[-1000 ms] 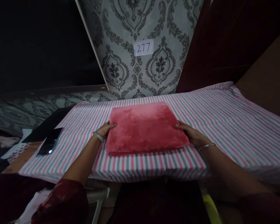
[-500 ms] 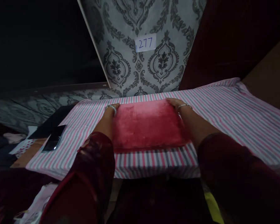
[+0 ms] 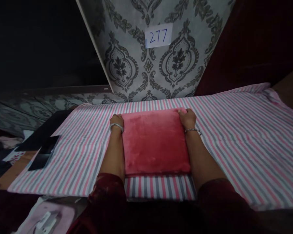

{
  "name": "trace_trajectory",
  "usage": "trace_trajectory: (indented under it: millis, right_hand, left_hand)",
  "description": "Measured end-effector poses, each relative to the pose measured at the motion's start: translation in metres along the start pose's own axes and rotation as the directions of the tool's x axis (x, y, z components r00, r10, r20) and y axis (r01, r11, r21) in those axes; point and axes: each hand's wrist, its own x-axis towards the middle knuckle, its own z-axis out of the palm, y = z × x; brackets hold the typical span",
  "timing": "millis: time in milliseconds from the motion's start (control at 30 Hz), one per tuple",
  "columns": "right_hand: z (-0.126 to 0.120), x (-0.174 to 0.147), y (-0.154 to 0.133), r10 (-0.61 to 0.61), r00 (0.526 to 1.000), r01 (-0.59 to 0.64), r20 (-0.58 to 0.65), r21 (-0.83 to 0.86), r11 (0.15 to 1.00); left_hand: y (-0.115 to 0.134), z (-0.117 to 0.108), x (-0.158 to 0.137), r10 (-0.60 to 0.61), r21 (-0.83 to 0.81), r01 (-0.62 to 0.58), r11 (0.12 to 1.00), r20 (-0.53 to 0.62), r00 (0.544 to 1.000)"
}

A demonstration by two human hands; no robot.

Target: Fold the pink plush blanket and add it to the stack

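A pink-red plush cloth (image 3: 156, 143), folded into a thick rectangle, lies on the striped tablecloth (image 3: 85, 146) in front of me. At its far left corner my left hand (image 3: 117, 120) is closed on the edge, fingers curled and partly hidden. My right hand (image 3: 188, 119) grips the far right corner, its thumb on top and the other fingers around the outer side. Each wrist wears a bangle. The cloth's near edge shows a dark fold line and lies a little in from the table's front edge.
A dark phone (image 3: 45, 152) lies at the table's left. Behind the table stand a patterned wall with a paper marked 277 (image 3: 158, 35) and a large black screen (image 3: 46, 45). A pink board with a white plug (image 3: 50, 221) is low at the left front.
Both hands remain at the cloth's far corners, and their grip shows more clearly now. My view has shifted and tilted, so the cloth appears lower and taller. The pink board has come into view.
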Motion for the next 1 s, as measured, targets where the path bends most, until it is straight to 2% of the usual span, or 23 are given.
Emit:
trace_trajectory:
  millis: [133,300,567,667,767,833,900,1000]
  right_hand:
    - [0.001,0.000,0.000,0.003,0.999,-0.006,-0.051,-0.059,0.998]
    - [0.005,0.001,0.001,0.017,1.000,-0.018,-0.017,-0.065,0.998]
    - [0.005,0.000,0.001,0.049,0.999,-0.050,0.024,0.059,0.997]
    - [0.002,-0.001,-0.006,0.050,0.997,-0.058,0.062,0.133,0.989]
    - [-0.011,-0.003,-0.012,0.049,0.989,-0.079,0.139,0.220,0.972]
    - [-0.028,-0.011,-0.010,0.045,0.975,-0.104,0.220,0.264,0.959]
    - [-0.049,-0.028,0.000,0.022,0.940,-0.142,0.342,0.330,0.933]
    - [-0.077,-0.067,0.027,-0.091,0.833,-0.249,0.545,0.518,0.818]
  left_hand:
    - [-0.005,0.000,0.001,-0.045,0.119,0.052,0.992,-0.063,0.997]
    - [-0.006,0.005,0.005,-0.061,0.161,0.071,0.984,-0.063,0.996]
    - [-0.006,0.005,0.007,-0.103,0.104,0.110,0.989,-0.064,0.993]
    - [0.003,0.000,0.003,-0.096,0.060,0.099,0.993,-0.047,0.994]
    - [0.016,-0.013,-0.003,-0.086,0.002,0.086,0.996,-0.001,0.996]
    - [0.020,-0.027,-0.011,-0.080,-0.040,0.082,0.996,0.058,0.995]
    - [0.015,-0.042,-0.028,-0.087,-0.081,0.099,0.992,0.148,0.985]
    - [-0.012,-0.064,-0.073,-0.067,-0.227,0.152,0.962,0.344,0.936]
